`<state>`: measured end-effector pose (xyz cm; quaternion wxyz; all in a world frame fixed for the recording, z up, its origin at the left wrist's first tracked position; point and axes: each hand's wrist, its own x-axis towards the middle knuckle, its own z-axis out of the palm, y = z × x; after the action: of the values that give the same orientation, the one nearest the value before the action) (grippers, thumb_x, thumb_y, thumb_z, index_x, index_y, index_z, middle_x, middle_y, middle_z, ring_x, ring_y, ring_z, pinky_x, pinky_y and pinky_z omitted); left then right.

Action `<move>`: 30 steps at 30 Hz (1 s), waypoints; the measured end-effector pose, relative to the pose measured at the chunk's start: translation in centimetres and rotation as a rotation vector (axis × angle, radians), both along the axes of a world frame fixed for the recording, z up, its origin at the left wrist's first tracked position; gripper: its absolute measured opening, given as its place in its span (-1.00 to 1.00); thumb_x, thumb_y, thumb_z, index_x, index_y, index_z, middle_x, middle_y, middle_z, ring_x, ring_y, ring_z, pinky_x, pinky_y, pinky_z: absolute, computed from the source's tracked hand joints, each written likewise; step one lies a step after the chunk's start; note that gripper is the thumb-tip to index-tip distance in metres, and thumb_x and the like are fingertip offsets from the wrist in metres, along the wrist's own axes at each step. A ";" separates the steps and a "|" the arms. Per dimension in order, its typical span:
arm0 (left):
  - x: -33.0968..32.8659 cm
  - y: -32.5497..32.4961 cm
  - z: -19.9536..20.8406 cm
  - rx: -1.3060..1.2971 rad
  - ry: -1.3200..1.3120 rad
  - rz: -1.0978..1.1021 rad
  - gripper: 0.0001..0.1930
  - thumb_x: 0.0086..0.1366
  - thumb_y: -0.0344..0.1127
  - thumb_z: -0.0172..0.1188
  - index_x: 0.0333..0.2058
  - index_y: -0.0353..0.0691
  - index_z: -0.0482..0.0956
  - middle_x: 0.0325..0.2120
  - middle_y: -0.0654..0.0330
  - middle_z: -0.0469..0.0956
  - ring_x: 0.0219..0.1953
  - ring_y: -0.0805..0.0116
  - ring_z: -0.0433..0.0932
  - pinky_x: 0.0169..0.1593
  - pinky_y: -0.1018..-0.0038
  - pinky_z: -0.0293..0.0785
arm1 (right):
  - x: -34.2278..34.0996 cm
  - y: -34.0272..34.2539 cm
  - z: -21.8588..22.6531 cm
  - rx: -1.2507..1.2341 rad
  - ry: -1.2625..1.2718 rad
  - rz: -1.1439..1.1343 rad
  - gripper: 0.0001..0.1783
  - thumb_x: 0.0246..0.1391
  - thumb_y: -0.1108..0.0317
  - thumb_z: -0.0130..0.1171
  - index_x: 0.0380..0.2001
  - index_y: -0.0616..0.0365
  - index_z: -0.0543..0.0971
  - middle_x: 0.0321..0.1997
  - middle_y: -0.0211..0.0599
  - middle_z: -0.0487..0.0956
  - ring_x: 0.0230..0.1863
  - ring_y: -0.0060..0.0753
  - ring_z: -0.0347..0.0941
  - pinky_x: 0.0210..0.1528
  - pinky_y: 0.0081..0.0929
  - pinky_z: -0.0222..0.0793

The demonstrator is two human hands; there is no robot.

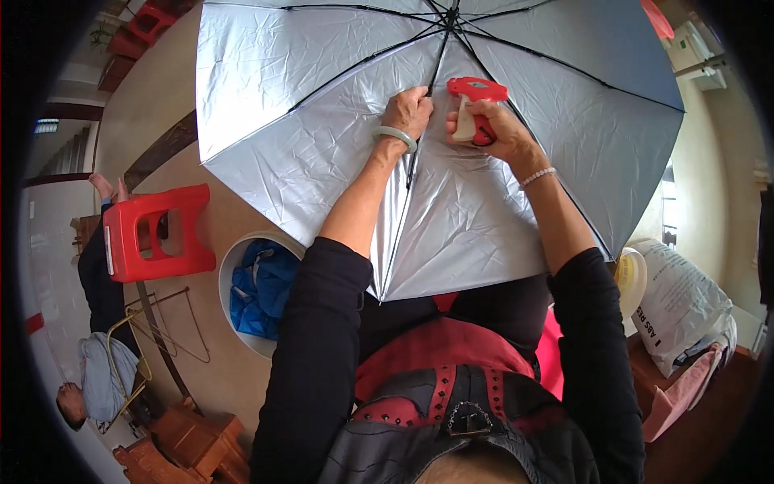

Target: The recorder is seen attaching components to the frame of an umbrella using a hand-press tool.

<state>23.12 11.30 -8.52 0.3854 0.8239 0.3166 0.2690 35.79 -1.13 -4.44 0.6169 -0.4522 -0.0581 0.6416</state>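
An open umbrella (484,210) lies across my lap, its silver inner side facing me and its black ribs meeting at the hub (451,16). My left hand (409,113), with a pale bangle at the wrist, is closed on a black umbrella rib (436,68). In my right hand (504,129) is a red and cream trigger-handled tool (477,89), held just right of that rib over the silver cloth. Its fingers wrap the handle and cream trigger. I cannot make out the tool's exact kind or whether its tip touches the cloth.
To my left stand a white bucket (234,315) with blue cloth inside and a red plastic stool (197,234). Farther left another person (121,363) reclines in a chair. At the right are a yellowish tub (634,278), a white printed sack (681,298) and pink cloth (685,395).
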 end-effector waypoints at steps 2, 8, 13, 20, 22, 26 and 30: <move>-0.4 0.2 -0.2 0.018 0.029 -0.005 -0.77 0.04 -0.30 -0.08 -0.43 -0.29 0.48 -0.44 -0.15 0.47 -0.33 -0.10 0.46 -0.25 0.21 0.39 | 1.2 -0.9 0.8 -0.004 -0.077 -0.025 -0.65 -0.04 0.36 -0.07 -0.15 0.29 0.30 -0.28 0.00 0.48 -0.29 -0.13 0.48 -0.22 -0.19 0.47; -1.4 4.6 0.7 0.270 0.331 -0.189 -0.77 0.04 -0.29 -0.09 -0.43 -0.29 0.47 -0.41 -0.14 0.48 -0.32 -0.12 0.45 -0.25 0.17 0.38 | 4.2 -1.8 2.8 0.009 -0.347 -0.142 -0.68 -0.06 0.39 -0.02 -0.20 0.30 0.32 -0.34 -0.06 0.48 -0.33 -0.16 0.49 -0.29 -0.24 0.49; -1.0 6.6 2.8 0.869 0.369 0.078 -0.75 0.03 -0.23 -0.03 -0.46 -0.32 0.44 -0.52 -0.03 0.50 -0.37 0.01 0.49 -0.29 0.23 0.39 | 2.1 -2.2 1.1 0.012 -0.318 -0.157 -0.75 -0.05 0.40 0.03 -0.27 0.28 0.33 -0.37 -0.11 0.48 -0.36 -0.24 0.48 -0.30 -0.31 0.48; -0.2 1.3 1.2 0.069 0.162 -0.069 -0.70 -0.10 -0.17 0.11 -0.47 -0.31 0.50 -0.52 -0.04 0.51 -0.40 0.01 0.49 -0.31 0.30 0.40 | -3.3 1.1 -0.4 -0.033 -0.306 -0.203 -0.74 -0.08 0.41 0.01 -0.30 0.32 0.34 -0.43 -0.14 0.47 -0.45 -0.27 0.48 -0.37 -0.37 0.48; -0.1 1.2 1.2 0.078 0.230 -0.066 -0.76 -0.11 -0.23 0.06 -0.52 -0.30 0.48 -0.57 -0.04 0.48 -0.46 0.00 0.47 -0.36 0.28 0.37 | -3.8 1.5 -0.1 -0.094 -0.289 -0.233 -0.75 -0.10 0.41 0.01 -0.32 0.33 0.37 -0.44 -0.14 0.48 -0.47 -0.27 0.48 -0.38 -0.39 0.48; -0.2 1.2 0.4 0.042 0.106 -0.021 -0.78 -0.10 -0.26 0.02 -0.55 -0.33 0.45 -0.58 -0.06 0.46 -0.49 -0.02 0.45 -0.40 0.27 0.34 | -3.9 2.3 -0.5 -0.111 -0.135 -0.234 -0.75 -0.10 0.43 0.00 -0.31 0.34 0.36 -0.41 -0.10 0.49 -0.46 -0.24 0.48 -0.39 -0.38 0.47; -0.2 1.0 0.4 0.011 0.091 0.020 -0.77 -0.06 -0.27 -0.01 -0.51 -0.33 0.47 -0.54 -0.07 0.48 -0.45 -0.03 0.47 -0.36 0.27 0.36 | -3.9 2.6 -0.9 -0.089 -0.096 -0.202 -0.71 -0.11 0.45 0.00 -0.26 0.37 0.33 -0.38 -0.05 0.49 -0.43 -0.17 0.49 -0.36 -0.31 0.48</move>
<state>22.91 12.26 -8.14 0.3633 0.8343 0.3405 0.2367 31.85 1.51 -5.30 0.6542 -0.5130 -0.0129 0.5556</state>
